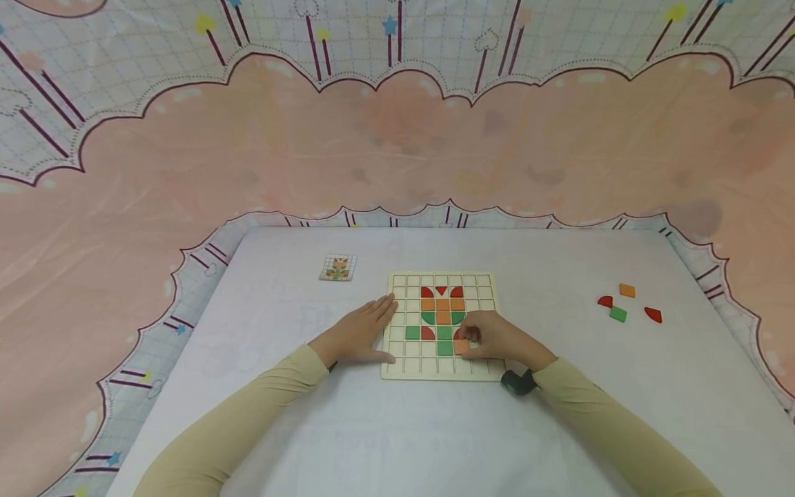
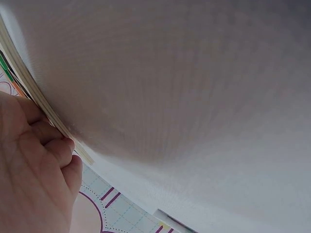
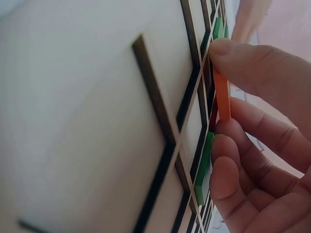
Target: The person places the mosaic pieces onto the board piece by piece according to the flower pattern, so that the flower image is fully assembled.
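A pale wooden grid board (image 1: 397,369) lies on the white table, with red, orange and green tiles set in its cells. My right hand (image 1: 491,338) pinches an orange square tile (image 1: 461,346) over the board's lower middle, next to a green tile (image 1: 444,347). In the right wrist view the orange tile (image 3: 222,97) sits between thumb and fingers (image 3: 228,145), just above the grid. My left hand (image 1: 363,331) lies flat with straight fingers against the board's left edge (image 2: 46,114).
A small pattern card (image 1: 338,267) lies to the upper left of the board. Loose tiles lie at the right: an orange square (image 1: 627,290), a green square (image 1: 617,314) and two red quarter pieces (image 1: 653,315). A pink patterned cloth hangs behind the table.
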Available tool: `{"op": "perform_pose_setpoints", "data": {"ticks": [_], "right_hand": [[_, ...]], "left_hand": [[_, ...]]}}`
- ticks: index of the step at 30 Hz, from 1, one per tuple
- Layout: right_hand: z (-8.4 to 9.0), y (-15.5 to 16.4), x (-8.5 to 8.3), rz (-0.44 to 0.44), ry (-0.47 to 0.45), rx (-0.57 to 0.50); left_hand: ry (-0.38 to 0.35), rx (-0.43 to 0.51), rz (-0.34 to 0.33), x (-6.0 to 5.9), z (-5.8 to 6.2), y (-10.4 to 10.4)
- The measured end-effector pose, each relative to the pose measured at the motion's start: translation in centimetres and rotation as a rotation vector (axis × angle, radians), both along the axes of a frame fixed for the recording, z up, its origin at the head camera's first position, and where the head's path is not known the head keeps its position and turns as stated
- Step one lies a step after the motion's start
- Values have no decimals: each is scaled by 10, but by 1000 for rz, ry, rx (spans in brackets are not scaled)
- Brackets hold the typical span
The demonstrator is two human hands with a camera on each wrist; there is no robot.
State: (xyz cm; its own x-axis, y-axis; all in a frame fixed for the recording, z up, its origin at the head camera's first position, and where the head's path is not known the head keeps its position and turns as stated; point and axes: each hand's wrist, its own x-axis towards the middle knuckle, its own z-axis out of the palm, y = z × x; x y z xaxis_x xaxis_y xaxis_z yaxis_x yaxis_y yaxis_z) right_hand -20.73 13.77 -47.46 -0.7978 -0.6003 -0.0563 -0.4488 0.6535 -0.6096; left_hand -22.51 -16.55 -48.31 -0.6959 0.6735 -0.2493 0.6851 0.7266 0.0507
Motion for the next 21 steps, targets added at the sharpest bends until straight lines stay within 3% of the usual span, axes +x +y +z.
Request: {"op": "perform_pose_setpoints", "data": {"ticks": [9, 21], "right_hand": [[4, 0, 0, 3, -22, 16], [-1, 1, -1, 32, 16, 17]], "left_hand": [[0, -1, -5, -1, -1, 0], [22, -8, -21, -1, -1, 0]]}}
